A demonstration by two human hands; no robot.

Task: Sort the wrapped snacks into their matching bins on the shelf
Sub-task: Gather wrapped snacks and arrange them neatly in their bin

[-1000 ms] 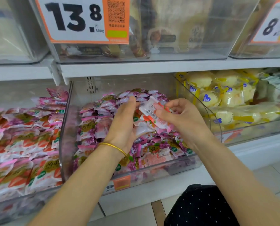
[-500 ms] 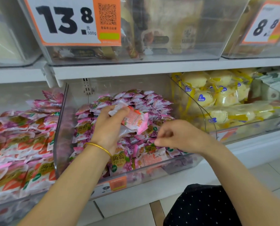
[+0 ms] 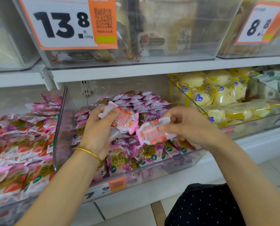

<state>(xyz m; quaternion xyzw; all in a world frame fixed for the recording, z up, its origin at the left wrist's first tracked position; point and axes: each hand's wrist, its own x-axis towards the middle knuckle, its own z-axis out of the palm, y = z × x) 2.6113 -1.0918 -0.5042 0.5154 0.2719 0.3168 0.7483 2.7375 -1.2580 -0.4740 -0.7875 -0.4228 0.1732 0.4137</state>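
Over the clear middle bin (image 3: 61, 128), heaped with purple grape-print snack packets (image 3: 136, 101), my left hand (image 3: 98, 128) grips a bunch of pink-and-red strawberry packets (image 3: 124, 119). My right hand (image 3: 189, 124) pinches one more pink-and-red strawberry packet (image 3: 152, 132) by its top edge, just right of the left hand's bunch. Both hands hover above the purple pile. The bin to the left (image 3: 22, 207) holds matching red strawberry packets (image 3: 18, 152).
A bin of yellow-wrapped cakes (image 3: 217, 95) stands to the right, with grey-white packets (image 3: 279, 79) beyond. The upper shelf (image 3: 136, 70) carries clear bins with price tags (image 3: 67, 23). My dark dotted clothing (image 3: 206, 207) shows at lower right above the tiled floor.
My right hand, empty half a second ago, now pinches a second strawberry packet lifted from the purple pile. My left hand keeps its bunch in nearly the same place.
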